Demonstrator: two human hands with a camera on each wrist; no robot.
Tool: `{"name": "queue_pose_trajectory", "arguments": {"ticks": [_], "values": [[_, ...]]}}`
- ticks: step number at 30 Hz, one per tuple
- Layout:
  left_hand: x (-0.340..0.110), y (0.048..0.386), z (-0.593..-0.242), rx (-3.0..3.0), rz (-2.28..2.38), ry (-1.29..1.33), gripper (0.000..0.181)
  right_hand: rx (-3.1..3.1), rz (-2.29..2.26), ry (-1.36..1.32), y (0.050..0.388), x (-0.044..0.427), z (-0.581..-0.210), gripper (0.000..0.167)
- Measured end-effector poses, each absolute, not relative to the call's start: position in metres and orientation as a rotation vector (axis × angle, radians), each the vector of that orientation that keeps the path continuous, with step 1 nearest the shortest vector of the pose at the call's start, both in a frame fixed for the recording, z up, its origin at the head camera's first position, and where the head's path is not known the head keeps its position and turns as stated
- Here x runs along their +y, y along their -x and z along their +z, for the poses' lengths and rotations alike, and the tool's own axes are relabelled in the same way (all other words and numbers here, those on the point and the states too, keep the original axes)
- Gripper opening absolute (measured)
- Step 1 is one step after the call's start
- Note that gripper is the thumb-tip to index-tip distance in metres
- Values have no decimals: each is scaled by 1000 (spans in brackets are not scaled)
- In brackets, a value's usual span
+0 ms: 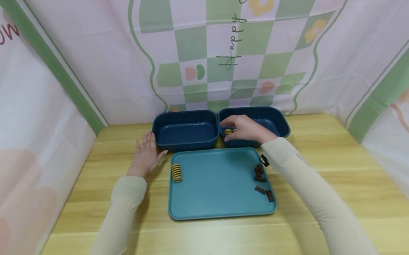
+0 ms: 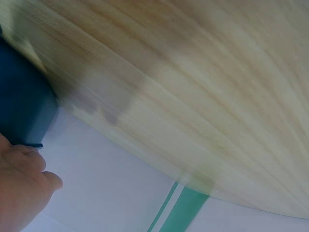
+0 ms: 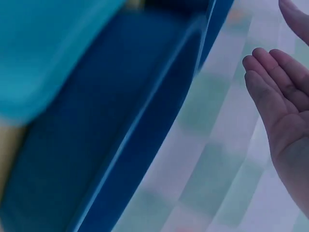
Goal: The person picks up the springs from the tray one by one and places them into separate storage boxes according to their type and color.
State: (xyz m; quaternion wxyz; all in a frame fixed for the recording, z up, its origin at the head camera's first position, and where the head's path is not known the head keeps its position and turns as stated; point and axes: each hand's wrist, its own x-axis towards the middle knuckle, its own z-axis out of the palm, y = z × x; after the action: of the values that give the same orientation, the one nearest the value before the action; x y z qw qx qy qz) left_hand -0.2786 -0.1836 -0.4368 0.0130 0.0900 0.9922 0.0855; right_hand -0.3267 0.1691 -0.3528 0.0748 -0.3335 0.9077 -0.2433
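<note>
1. Right hand: released. The fingers are loosely bent and the thumb stands apart from them (the right wrist view shows the gap between them). The hand is over the near left part of the dark blue, rounded rectangular container.
2. Round yellow-and-dark striped pieces: located in that container, directly at the right hand's thumb and fingers. Contact with the skin cannot be determined.
3. Left hand: released, palm down, fingers extended. It lies against the outer left end of a second dark blue, rounded rectangular container, which sits between the two hands.
4. Teal, flat rectangular tray with rounded corners: located on the wearer's side of both containers, right of the left hand.
5. Row of striped round pieces: on the tray, along the edge nearest the left hand.
6. Small dark-brown ribbed pieces: on the tray's opposite edge, below the right wrist (some lie touching).
7. Light wood-grain table: beneath the left hand, the containers and the tray.
8. White cloth backdrop with green checks: upright beyond both hands.
</note>
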Motion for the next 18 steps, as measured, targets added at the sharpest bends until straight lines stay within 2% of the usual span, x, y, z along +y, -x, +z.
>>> {"name": "queue_pose_trajectory", "arguments": {"ticks": [10,18], "values": [[-183,278,-436,3083,281,-280,83,2491,-685,1290,284,98,-374,54],[-183,278,-435,3090,281,-288,82,2442,-614,1278,269,57,-399,56]]}}
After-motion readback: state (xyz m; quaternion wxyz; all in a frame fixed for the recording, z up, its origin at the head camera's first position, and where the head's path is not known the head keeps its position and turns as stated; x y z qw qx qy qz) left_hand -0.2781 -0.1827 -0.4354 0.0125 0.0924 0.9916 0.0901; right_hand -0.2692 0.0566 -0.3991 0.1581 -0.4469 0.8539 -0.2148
